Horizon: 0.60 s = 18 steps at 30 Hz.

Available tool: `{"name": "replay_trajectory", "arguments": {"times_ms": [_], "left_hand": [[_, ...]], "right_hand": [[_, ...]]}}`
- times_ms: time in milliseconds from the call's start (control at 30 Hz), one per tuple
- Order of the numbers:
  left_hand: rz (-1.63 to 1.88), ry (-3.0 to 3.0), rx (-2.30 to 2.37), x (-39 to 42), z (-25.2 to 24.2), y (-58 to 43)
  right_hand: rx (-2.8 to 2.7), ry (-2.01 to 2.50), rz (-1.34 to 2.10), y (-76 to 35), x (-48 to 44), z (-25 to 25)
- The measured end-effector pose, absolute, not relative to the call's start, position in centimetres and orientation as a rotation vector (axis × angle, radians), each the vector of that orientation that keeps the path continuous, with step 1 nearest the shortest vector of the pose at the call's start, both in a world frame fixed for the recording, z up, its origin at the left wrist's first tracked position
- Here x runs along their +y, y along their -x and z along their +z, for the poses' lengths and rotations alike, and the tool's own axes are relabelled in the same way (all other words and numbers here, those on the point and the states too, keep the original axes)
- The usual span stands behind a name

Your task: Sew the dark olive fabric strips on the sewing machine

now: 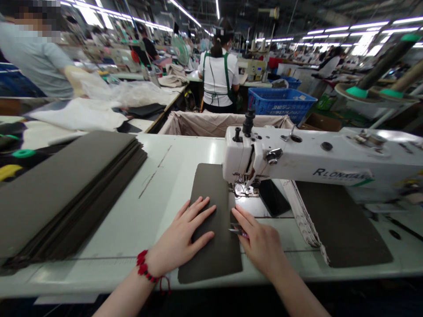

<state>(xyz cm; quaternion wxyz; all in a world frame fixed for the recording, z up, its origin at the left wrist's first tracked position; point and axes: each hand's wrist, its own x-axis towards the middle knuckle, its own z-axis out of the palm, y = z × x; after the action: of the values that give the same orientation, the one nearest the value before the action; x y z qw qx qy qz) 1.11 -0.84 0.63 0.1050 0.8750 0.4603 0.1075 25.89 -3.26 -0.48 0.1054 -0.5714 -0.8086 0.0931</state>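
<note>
The panel (222, 224) is lying at the machine's (304, 156) left end; my left grip (183, 233) is resting flat on it, fingers apart; before the machine, my right grip (264, 246) is clamping snips (235, 230).

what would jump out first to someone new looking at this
Probably the white sewing machine, reaching in from the right over the pale table. Nearer the viewer, the left hand lies spread on a dark panel; the right hand holds small snips at its right edge. A thick stack of dark panels lies on the table's left.
</note>
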Motion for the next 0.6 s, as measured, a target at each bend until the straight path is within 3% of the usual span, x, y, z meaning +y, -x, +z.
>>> {"name": "replay_trajectory", "arguments": {"times_ms": [600], "left_hand": [[0.299, -2.59, 1.356, -0.88, 0.61, -1.14]], "right_hand": [[-2.407, 1.702, 0.275, -25.89, -3.28, -0.66]]}}
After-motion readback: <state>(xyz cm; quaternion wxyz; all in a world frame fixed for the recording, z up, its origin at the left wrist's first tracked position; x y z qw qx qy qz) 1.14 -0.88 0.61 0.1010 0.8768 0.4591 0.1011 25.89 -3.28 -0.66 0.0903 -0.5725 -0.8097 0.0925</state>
